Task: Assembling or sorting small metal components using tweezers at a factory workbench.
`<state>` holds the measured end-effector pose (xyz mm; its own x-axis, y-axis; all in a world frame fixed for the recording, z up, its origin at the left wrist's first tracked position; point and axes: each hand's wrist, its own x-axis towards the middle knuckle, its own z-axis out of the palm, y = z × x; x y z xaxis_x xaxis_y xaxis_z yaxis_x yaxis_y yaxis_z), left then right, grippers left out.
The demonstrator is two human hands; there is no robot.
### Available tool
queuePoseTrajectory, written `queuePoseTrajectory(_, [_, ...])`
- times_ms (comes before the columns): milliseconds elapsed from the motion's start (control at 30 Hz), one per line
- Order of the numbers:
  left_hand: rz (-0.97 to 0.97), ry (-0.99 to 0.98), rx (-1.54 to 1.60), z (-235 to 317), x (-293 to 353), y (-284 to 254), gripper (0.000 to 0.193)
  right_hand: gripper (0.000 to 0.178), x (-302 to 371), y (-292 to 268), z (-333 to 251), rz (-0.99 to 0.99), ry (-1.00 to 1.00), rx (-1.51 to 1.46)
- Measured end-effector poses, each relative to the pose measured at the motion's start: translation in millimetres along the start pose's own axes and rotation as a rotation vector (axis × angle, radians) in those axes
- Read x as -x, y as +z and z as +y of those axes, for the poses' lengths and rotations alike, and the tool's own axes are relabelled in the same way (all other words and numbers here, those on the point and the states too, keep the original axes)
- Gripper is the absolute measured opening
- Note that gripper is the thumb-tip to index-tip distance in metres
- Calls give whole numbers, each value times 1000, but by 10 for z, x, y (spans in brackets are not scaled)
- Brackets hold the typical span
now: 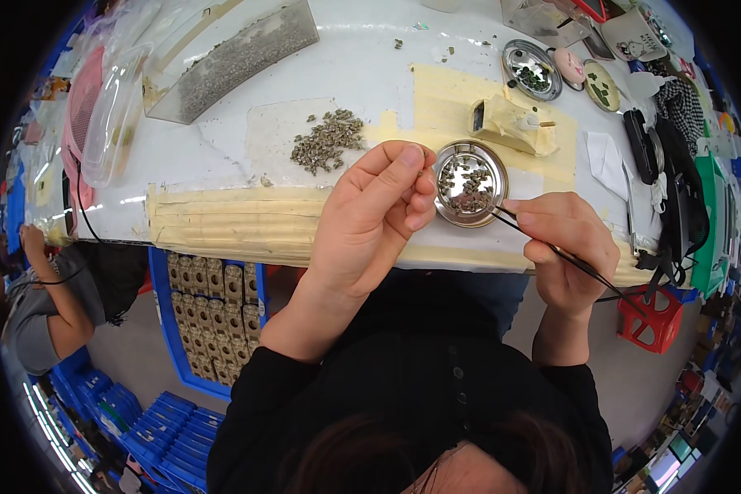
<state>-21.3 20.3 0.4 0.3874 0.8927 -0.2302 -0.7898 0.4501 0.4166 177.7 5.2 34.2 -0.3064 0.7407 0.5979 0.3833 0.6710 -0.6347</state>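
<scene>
My left hand [366, 210] is raised just left of a round metal dish [468, 221], its thumb and fingertips pinched together. Whatever lies between those fingertips is too small and hidden to make out. In my right hand [575, 243] is a pair of black tweezers [510, 220], held like a pen, with the tips at the dish's lower right rim. Many small metal-coloured parts [474, 198] lie scattered in the shiny dish. Beyond my left hand, a loose pile of similar small parts [329, 140] rests on a thin clear sheet [265, 136].
A long clear box of grey bits [239, 70] stands at the back left. Behind the dish sits a tape-wrapped block [519, 123]. Round dishes with green pieces [603, 85] are farther right. Below the table are a blue crate [169, 329] and a red stool [654, 321]. Another person [45, 313] is at left.
</scene>
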Motion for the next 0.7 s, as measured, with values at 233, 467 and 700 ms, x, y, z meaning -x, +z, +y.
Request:
queuePoseTrajectory(233, [0, -12, -19, -30, -2, 20, 16, 22, -5, -27, -13, 1, -5, -17])
queuePoseTrajectory(467, [73, 69, -205, -115, 10, 82, 14, 23, -77, -43, -75, -52, -172, 123])
queuePoseTrajectory(700, [51, 34, -249, -222, 17, 146, 13, 16, -91, 50, -217, -126, -410, 429])
